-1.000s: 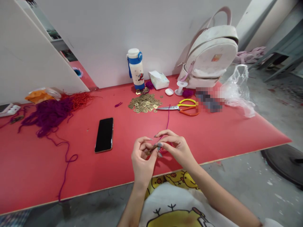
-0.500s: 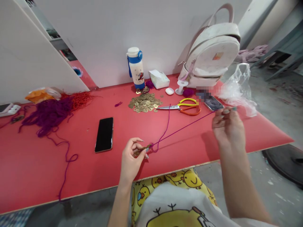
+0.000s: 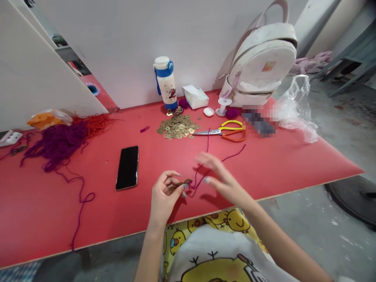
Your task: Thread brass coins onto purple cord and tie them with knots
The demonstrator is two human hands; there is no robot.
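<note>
Near the front edge, my left hand (image 3: 167, 192) pinches several brass-coloured coins (image 3: 188, 181) between thumb and fingers, with the lower part of them hidden by the hand. Purple yarn (image 3: 232, 157) is tied or looped at the coins, and its two loose ends trail off to the right and toward the back. Just right of the coins, my right hand (image 3: 219, 174) hovers over the yarn, thumb and fingers apart and slightly blurred. A pile of similar coins (image 3: 179, 126) lies farther back, beside scissors (image 3: 221, 132) with yellow and orange handles.
A black phone (image 3: 127, 167) lies left of my hands. Purple yarn strands (image 3: 60, 143) and red strands (image 3: 98, 126) heap at the far left. Along the back stand a bottle (image 3: 166, 84), a tissue pack (image 3: 195, 96), a white spool (image 3: 224, 105) and a backpack (image 3: 261, 66). A plastic bag (image 3: 296, 103) sits right.
My right hand has let go of the yarn end it held taut at the right and moved left, close to the coins. The yarn now lies slack. My left hand keeps its pinch.
</note>
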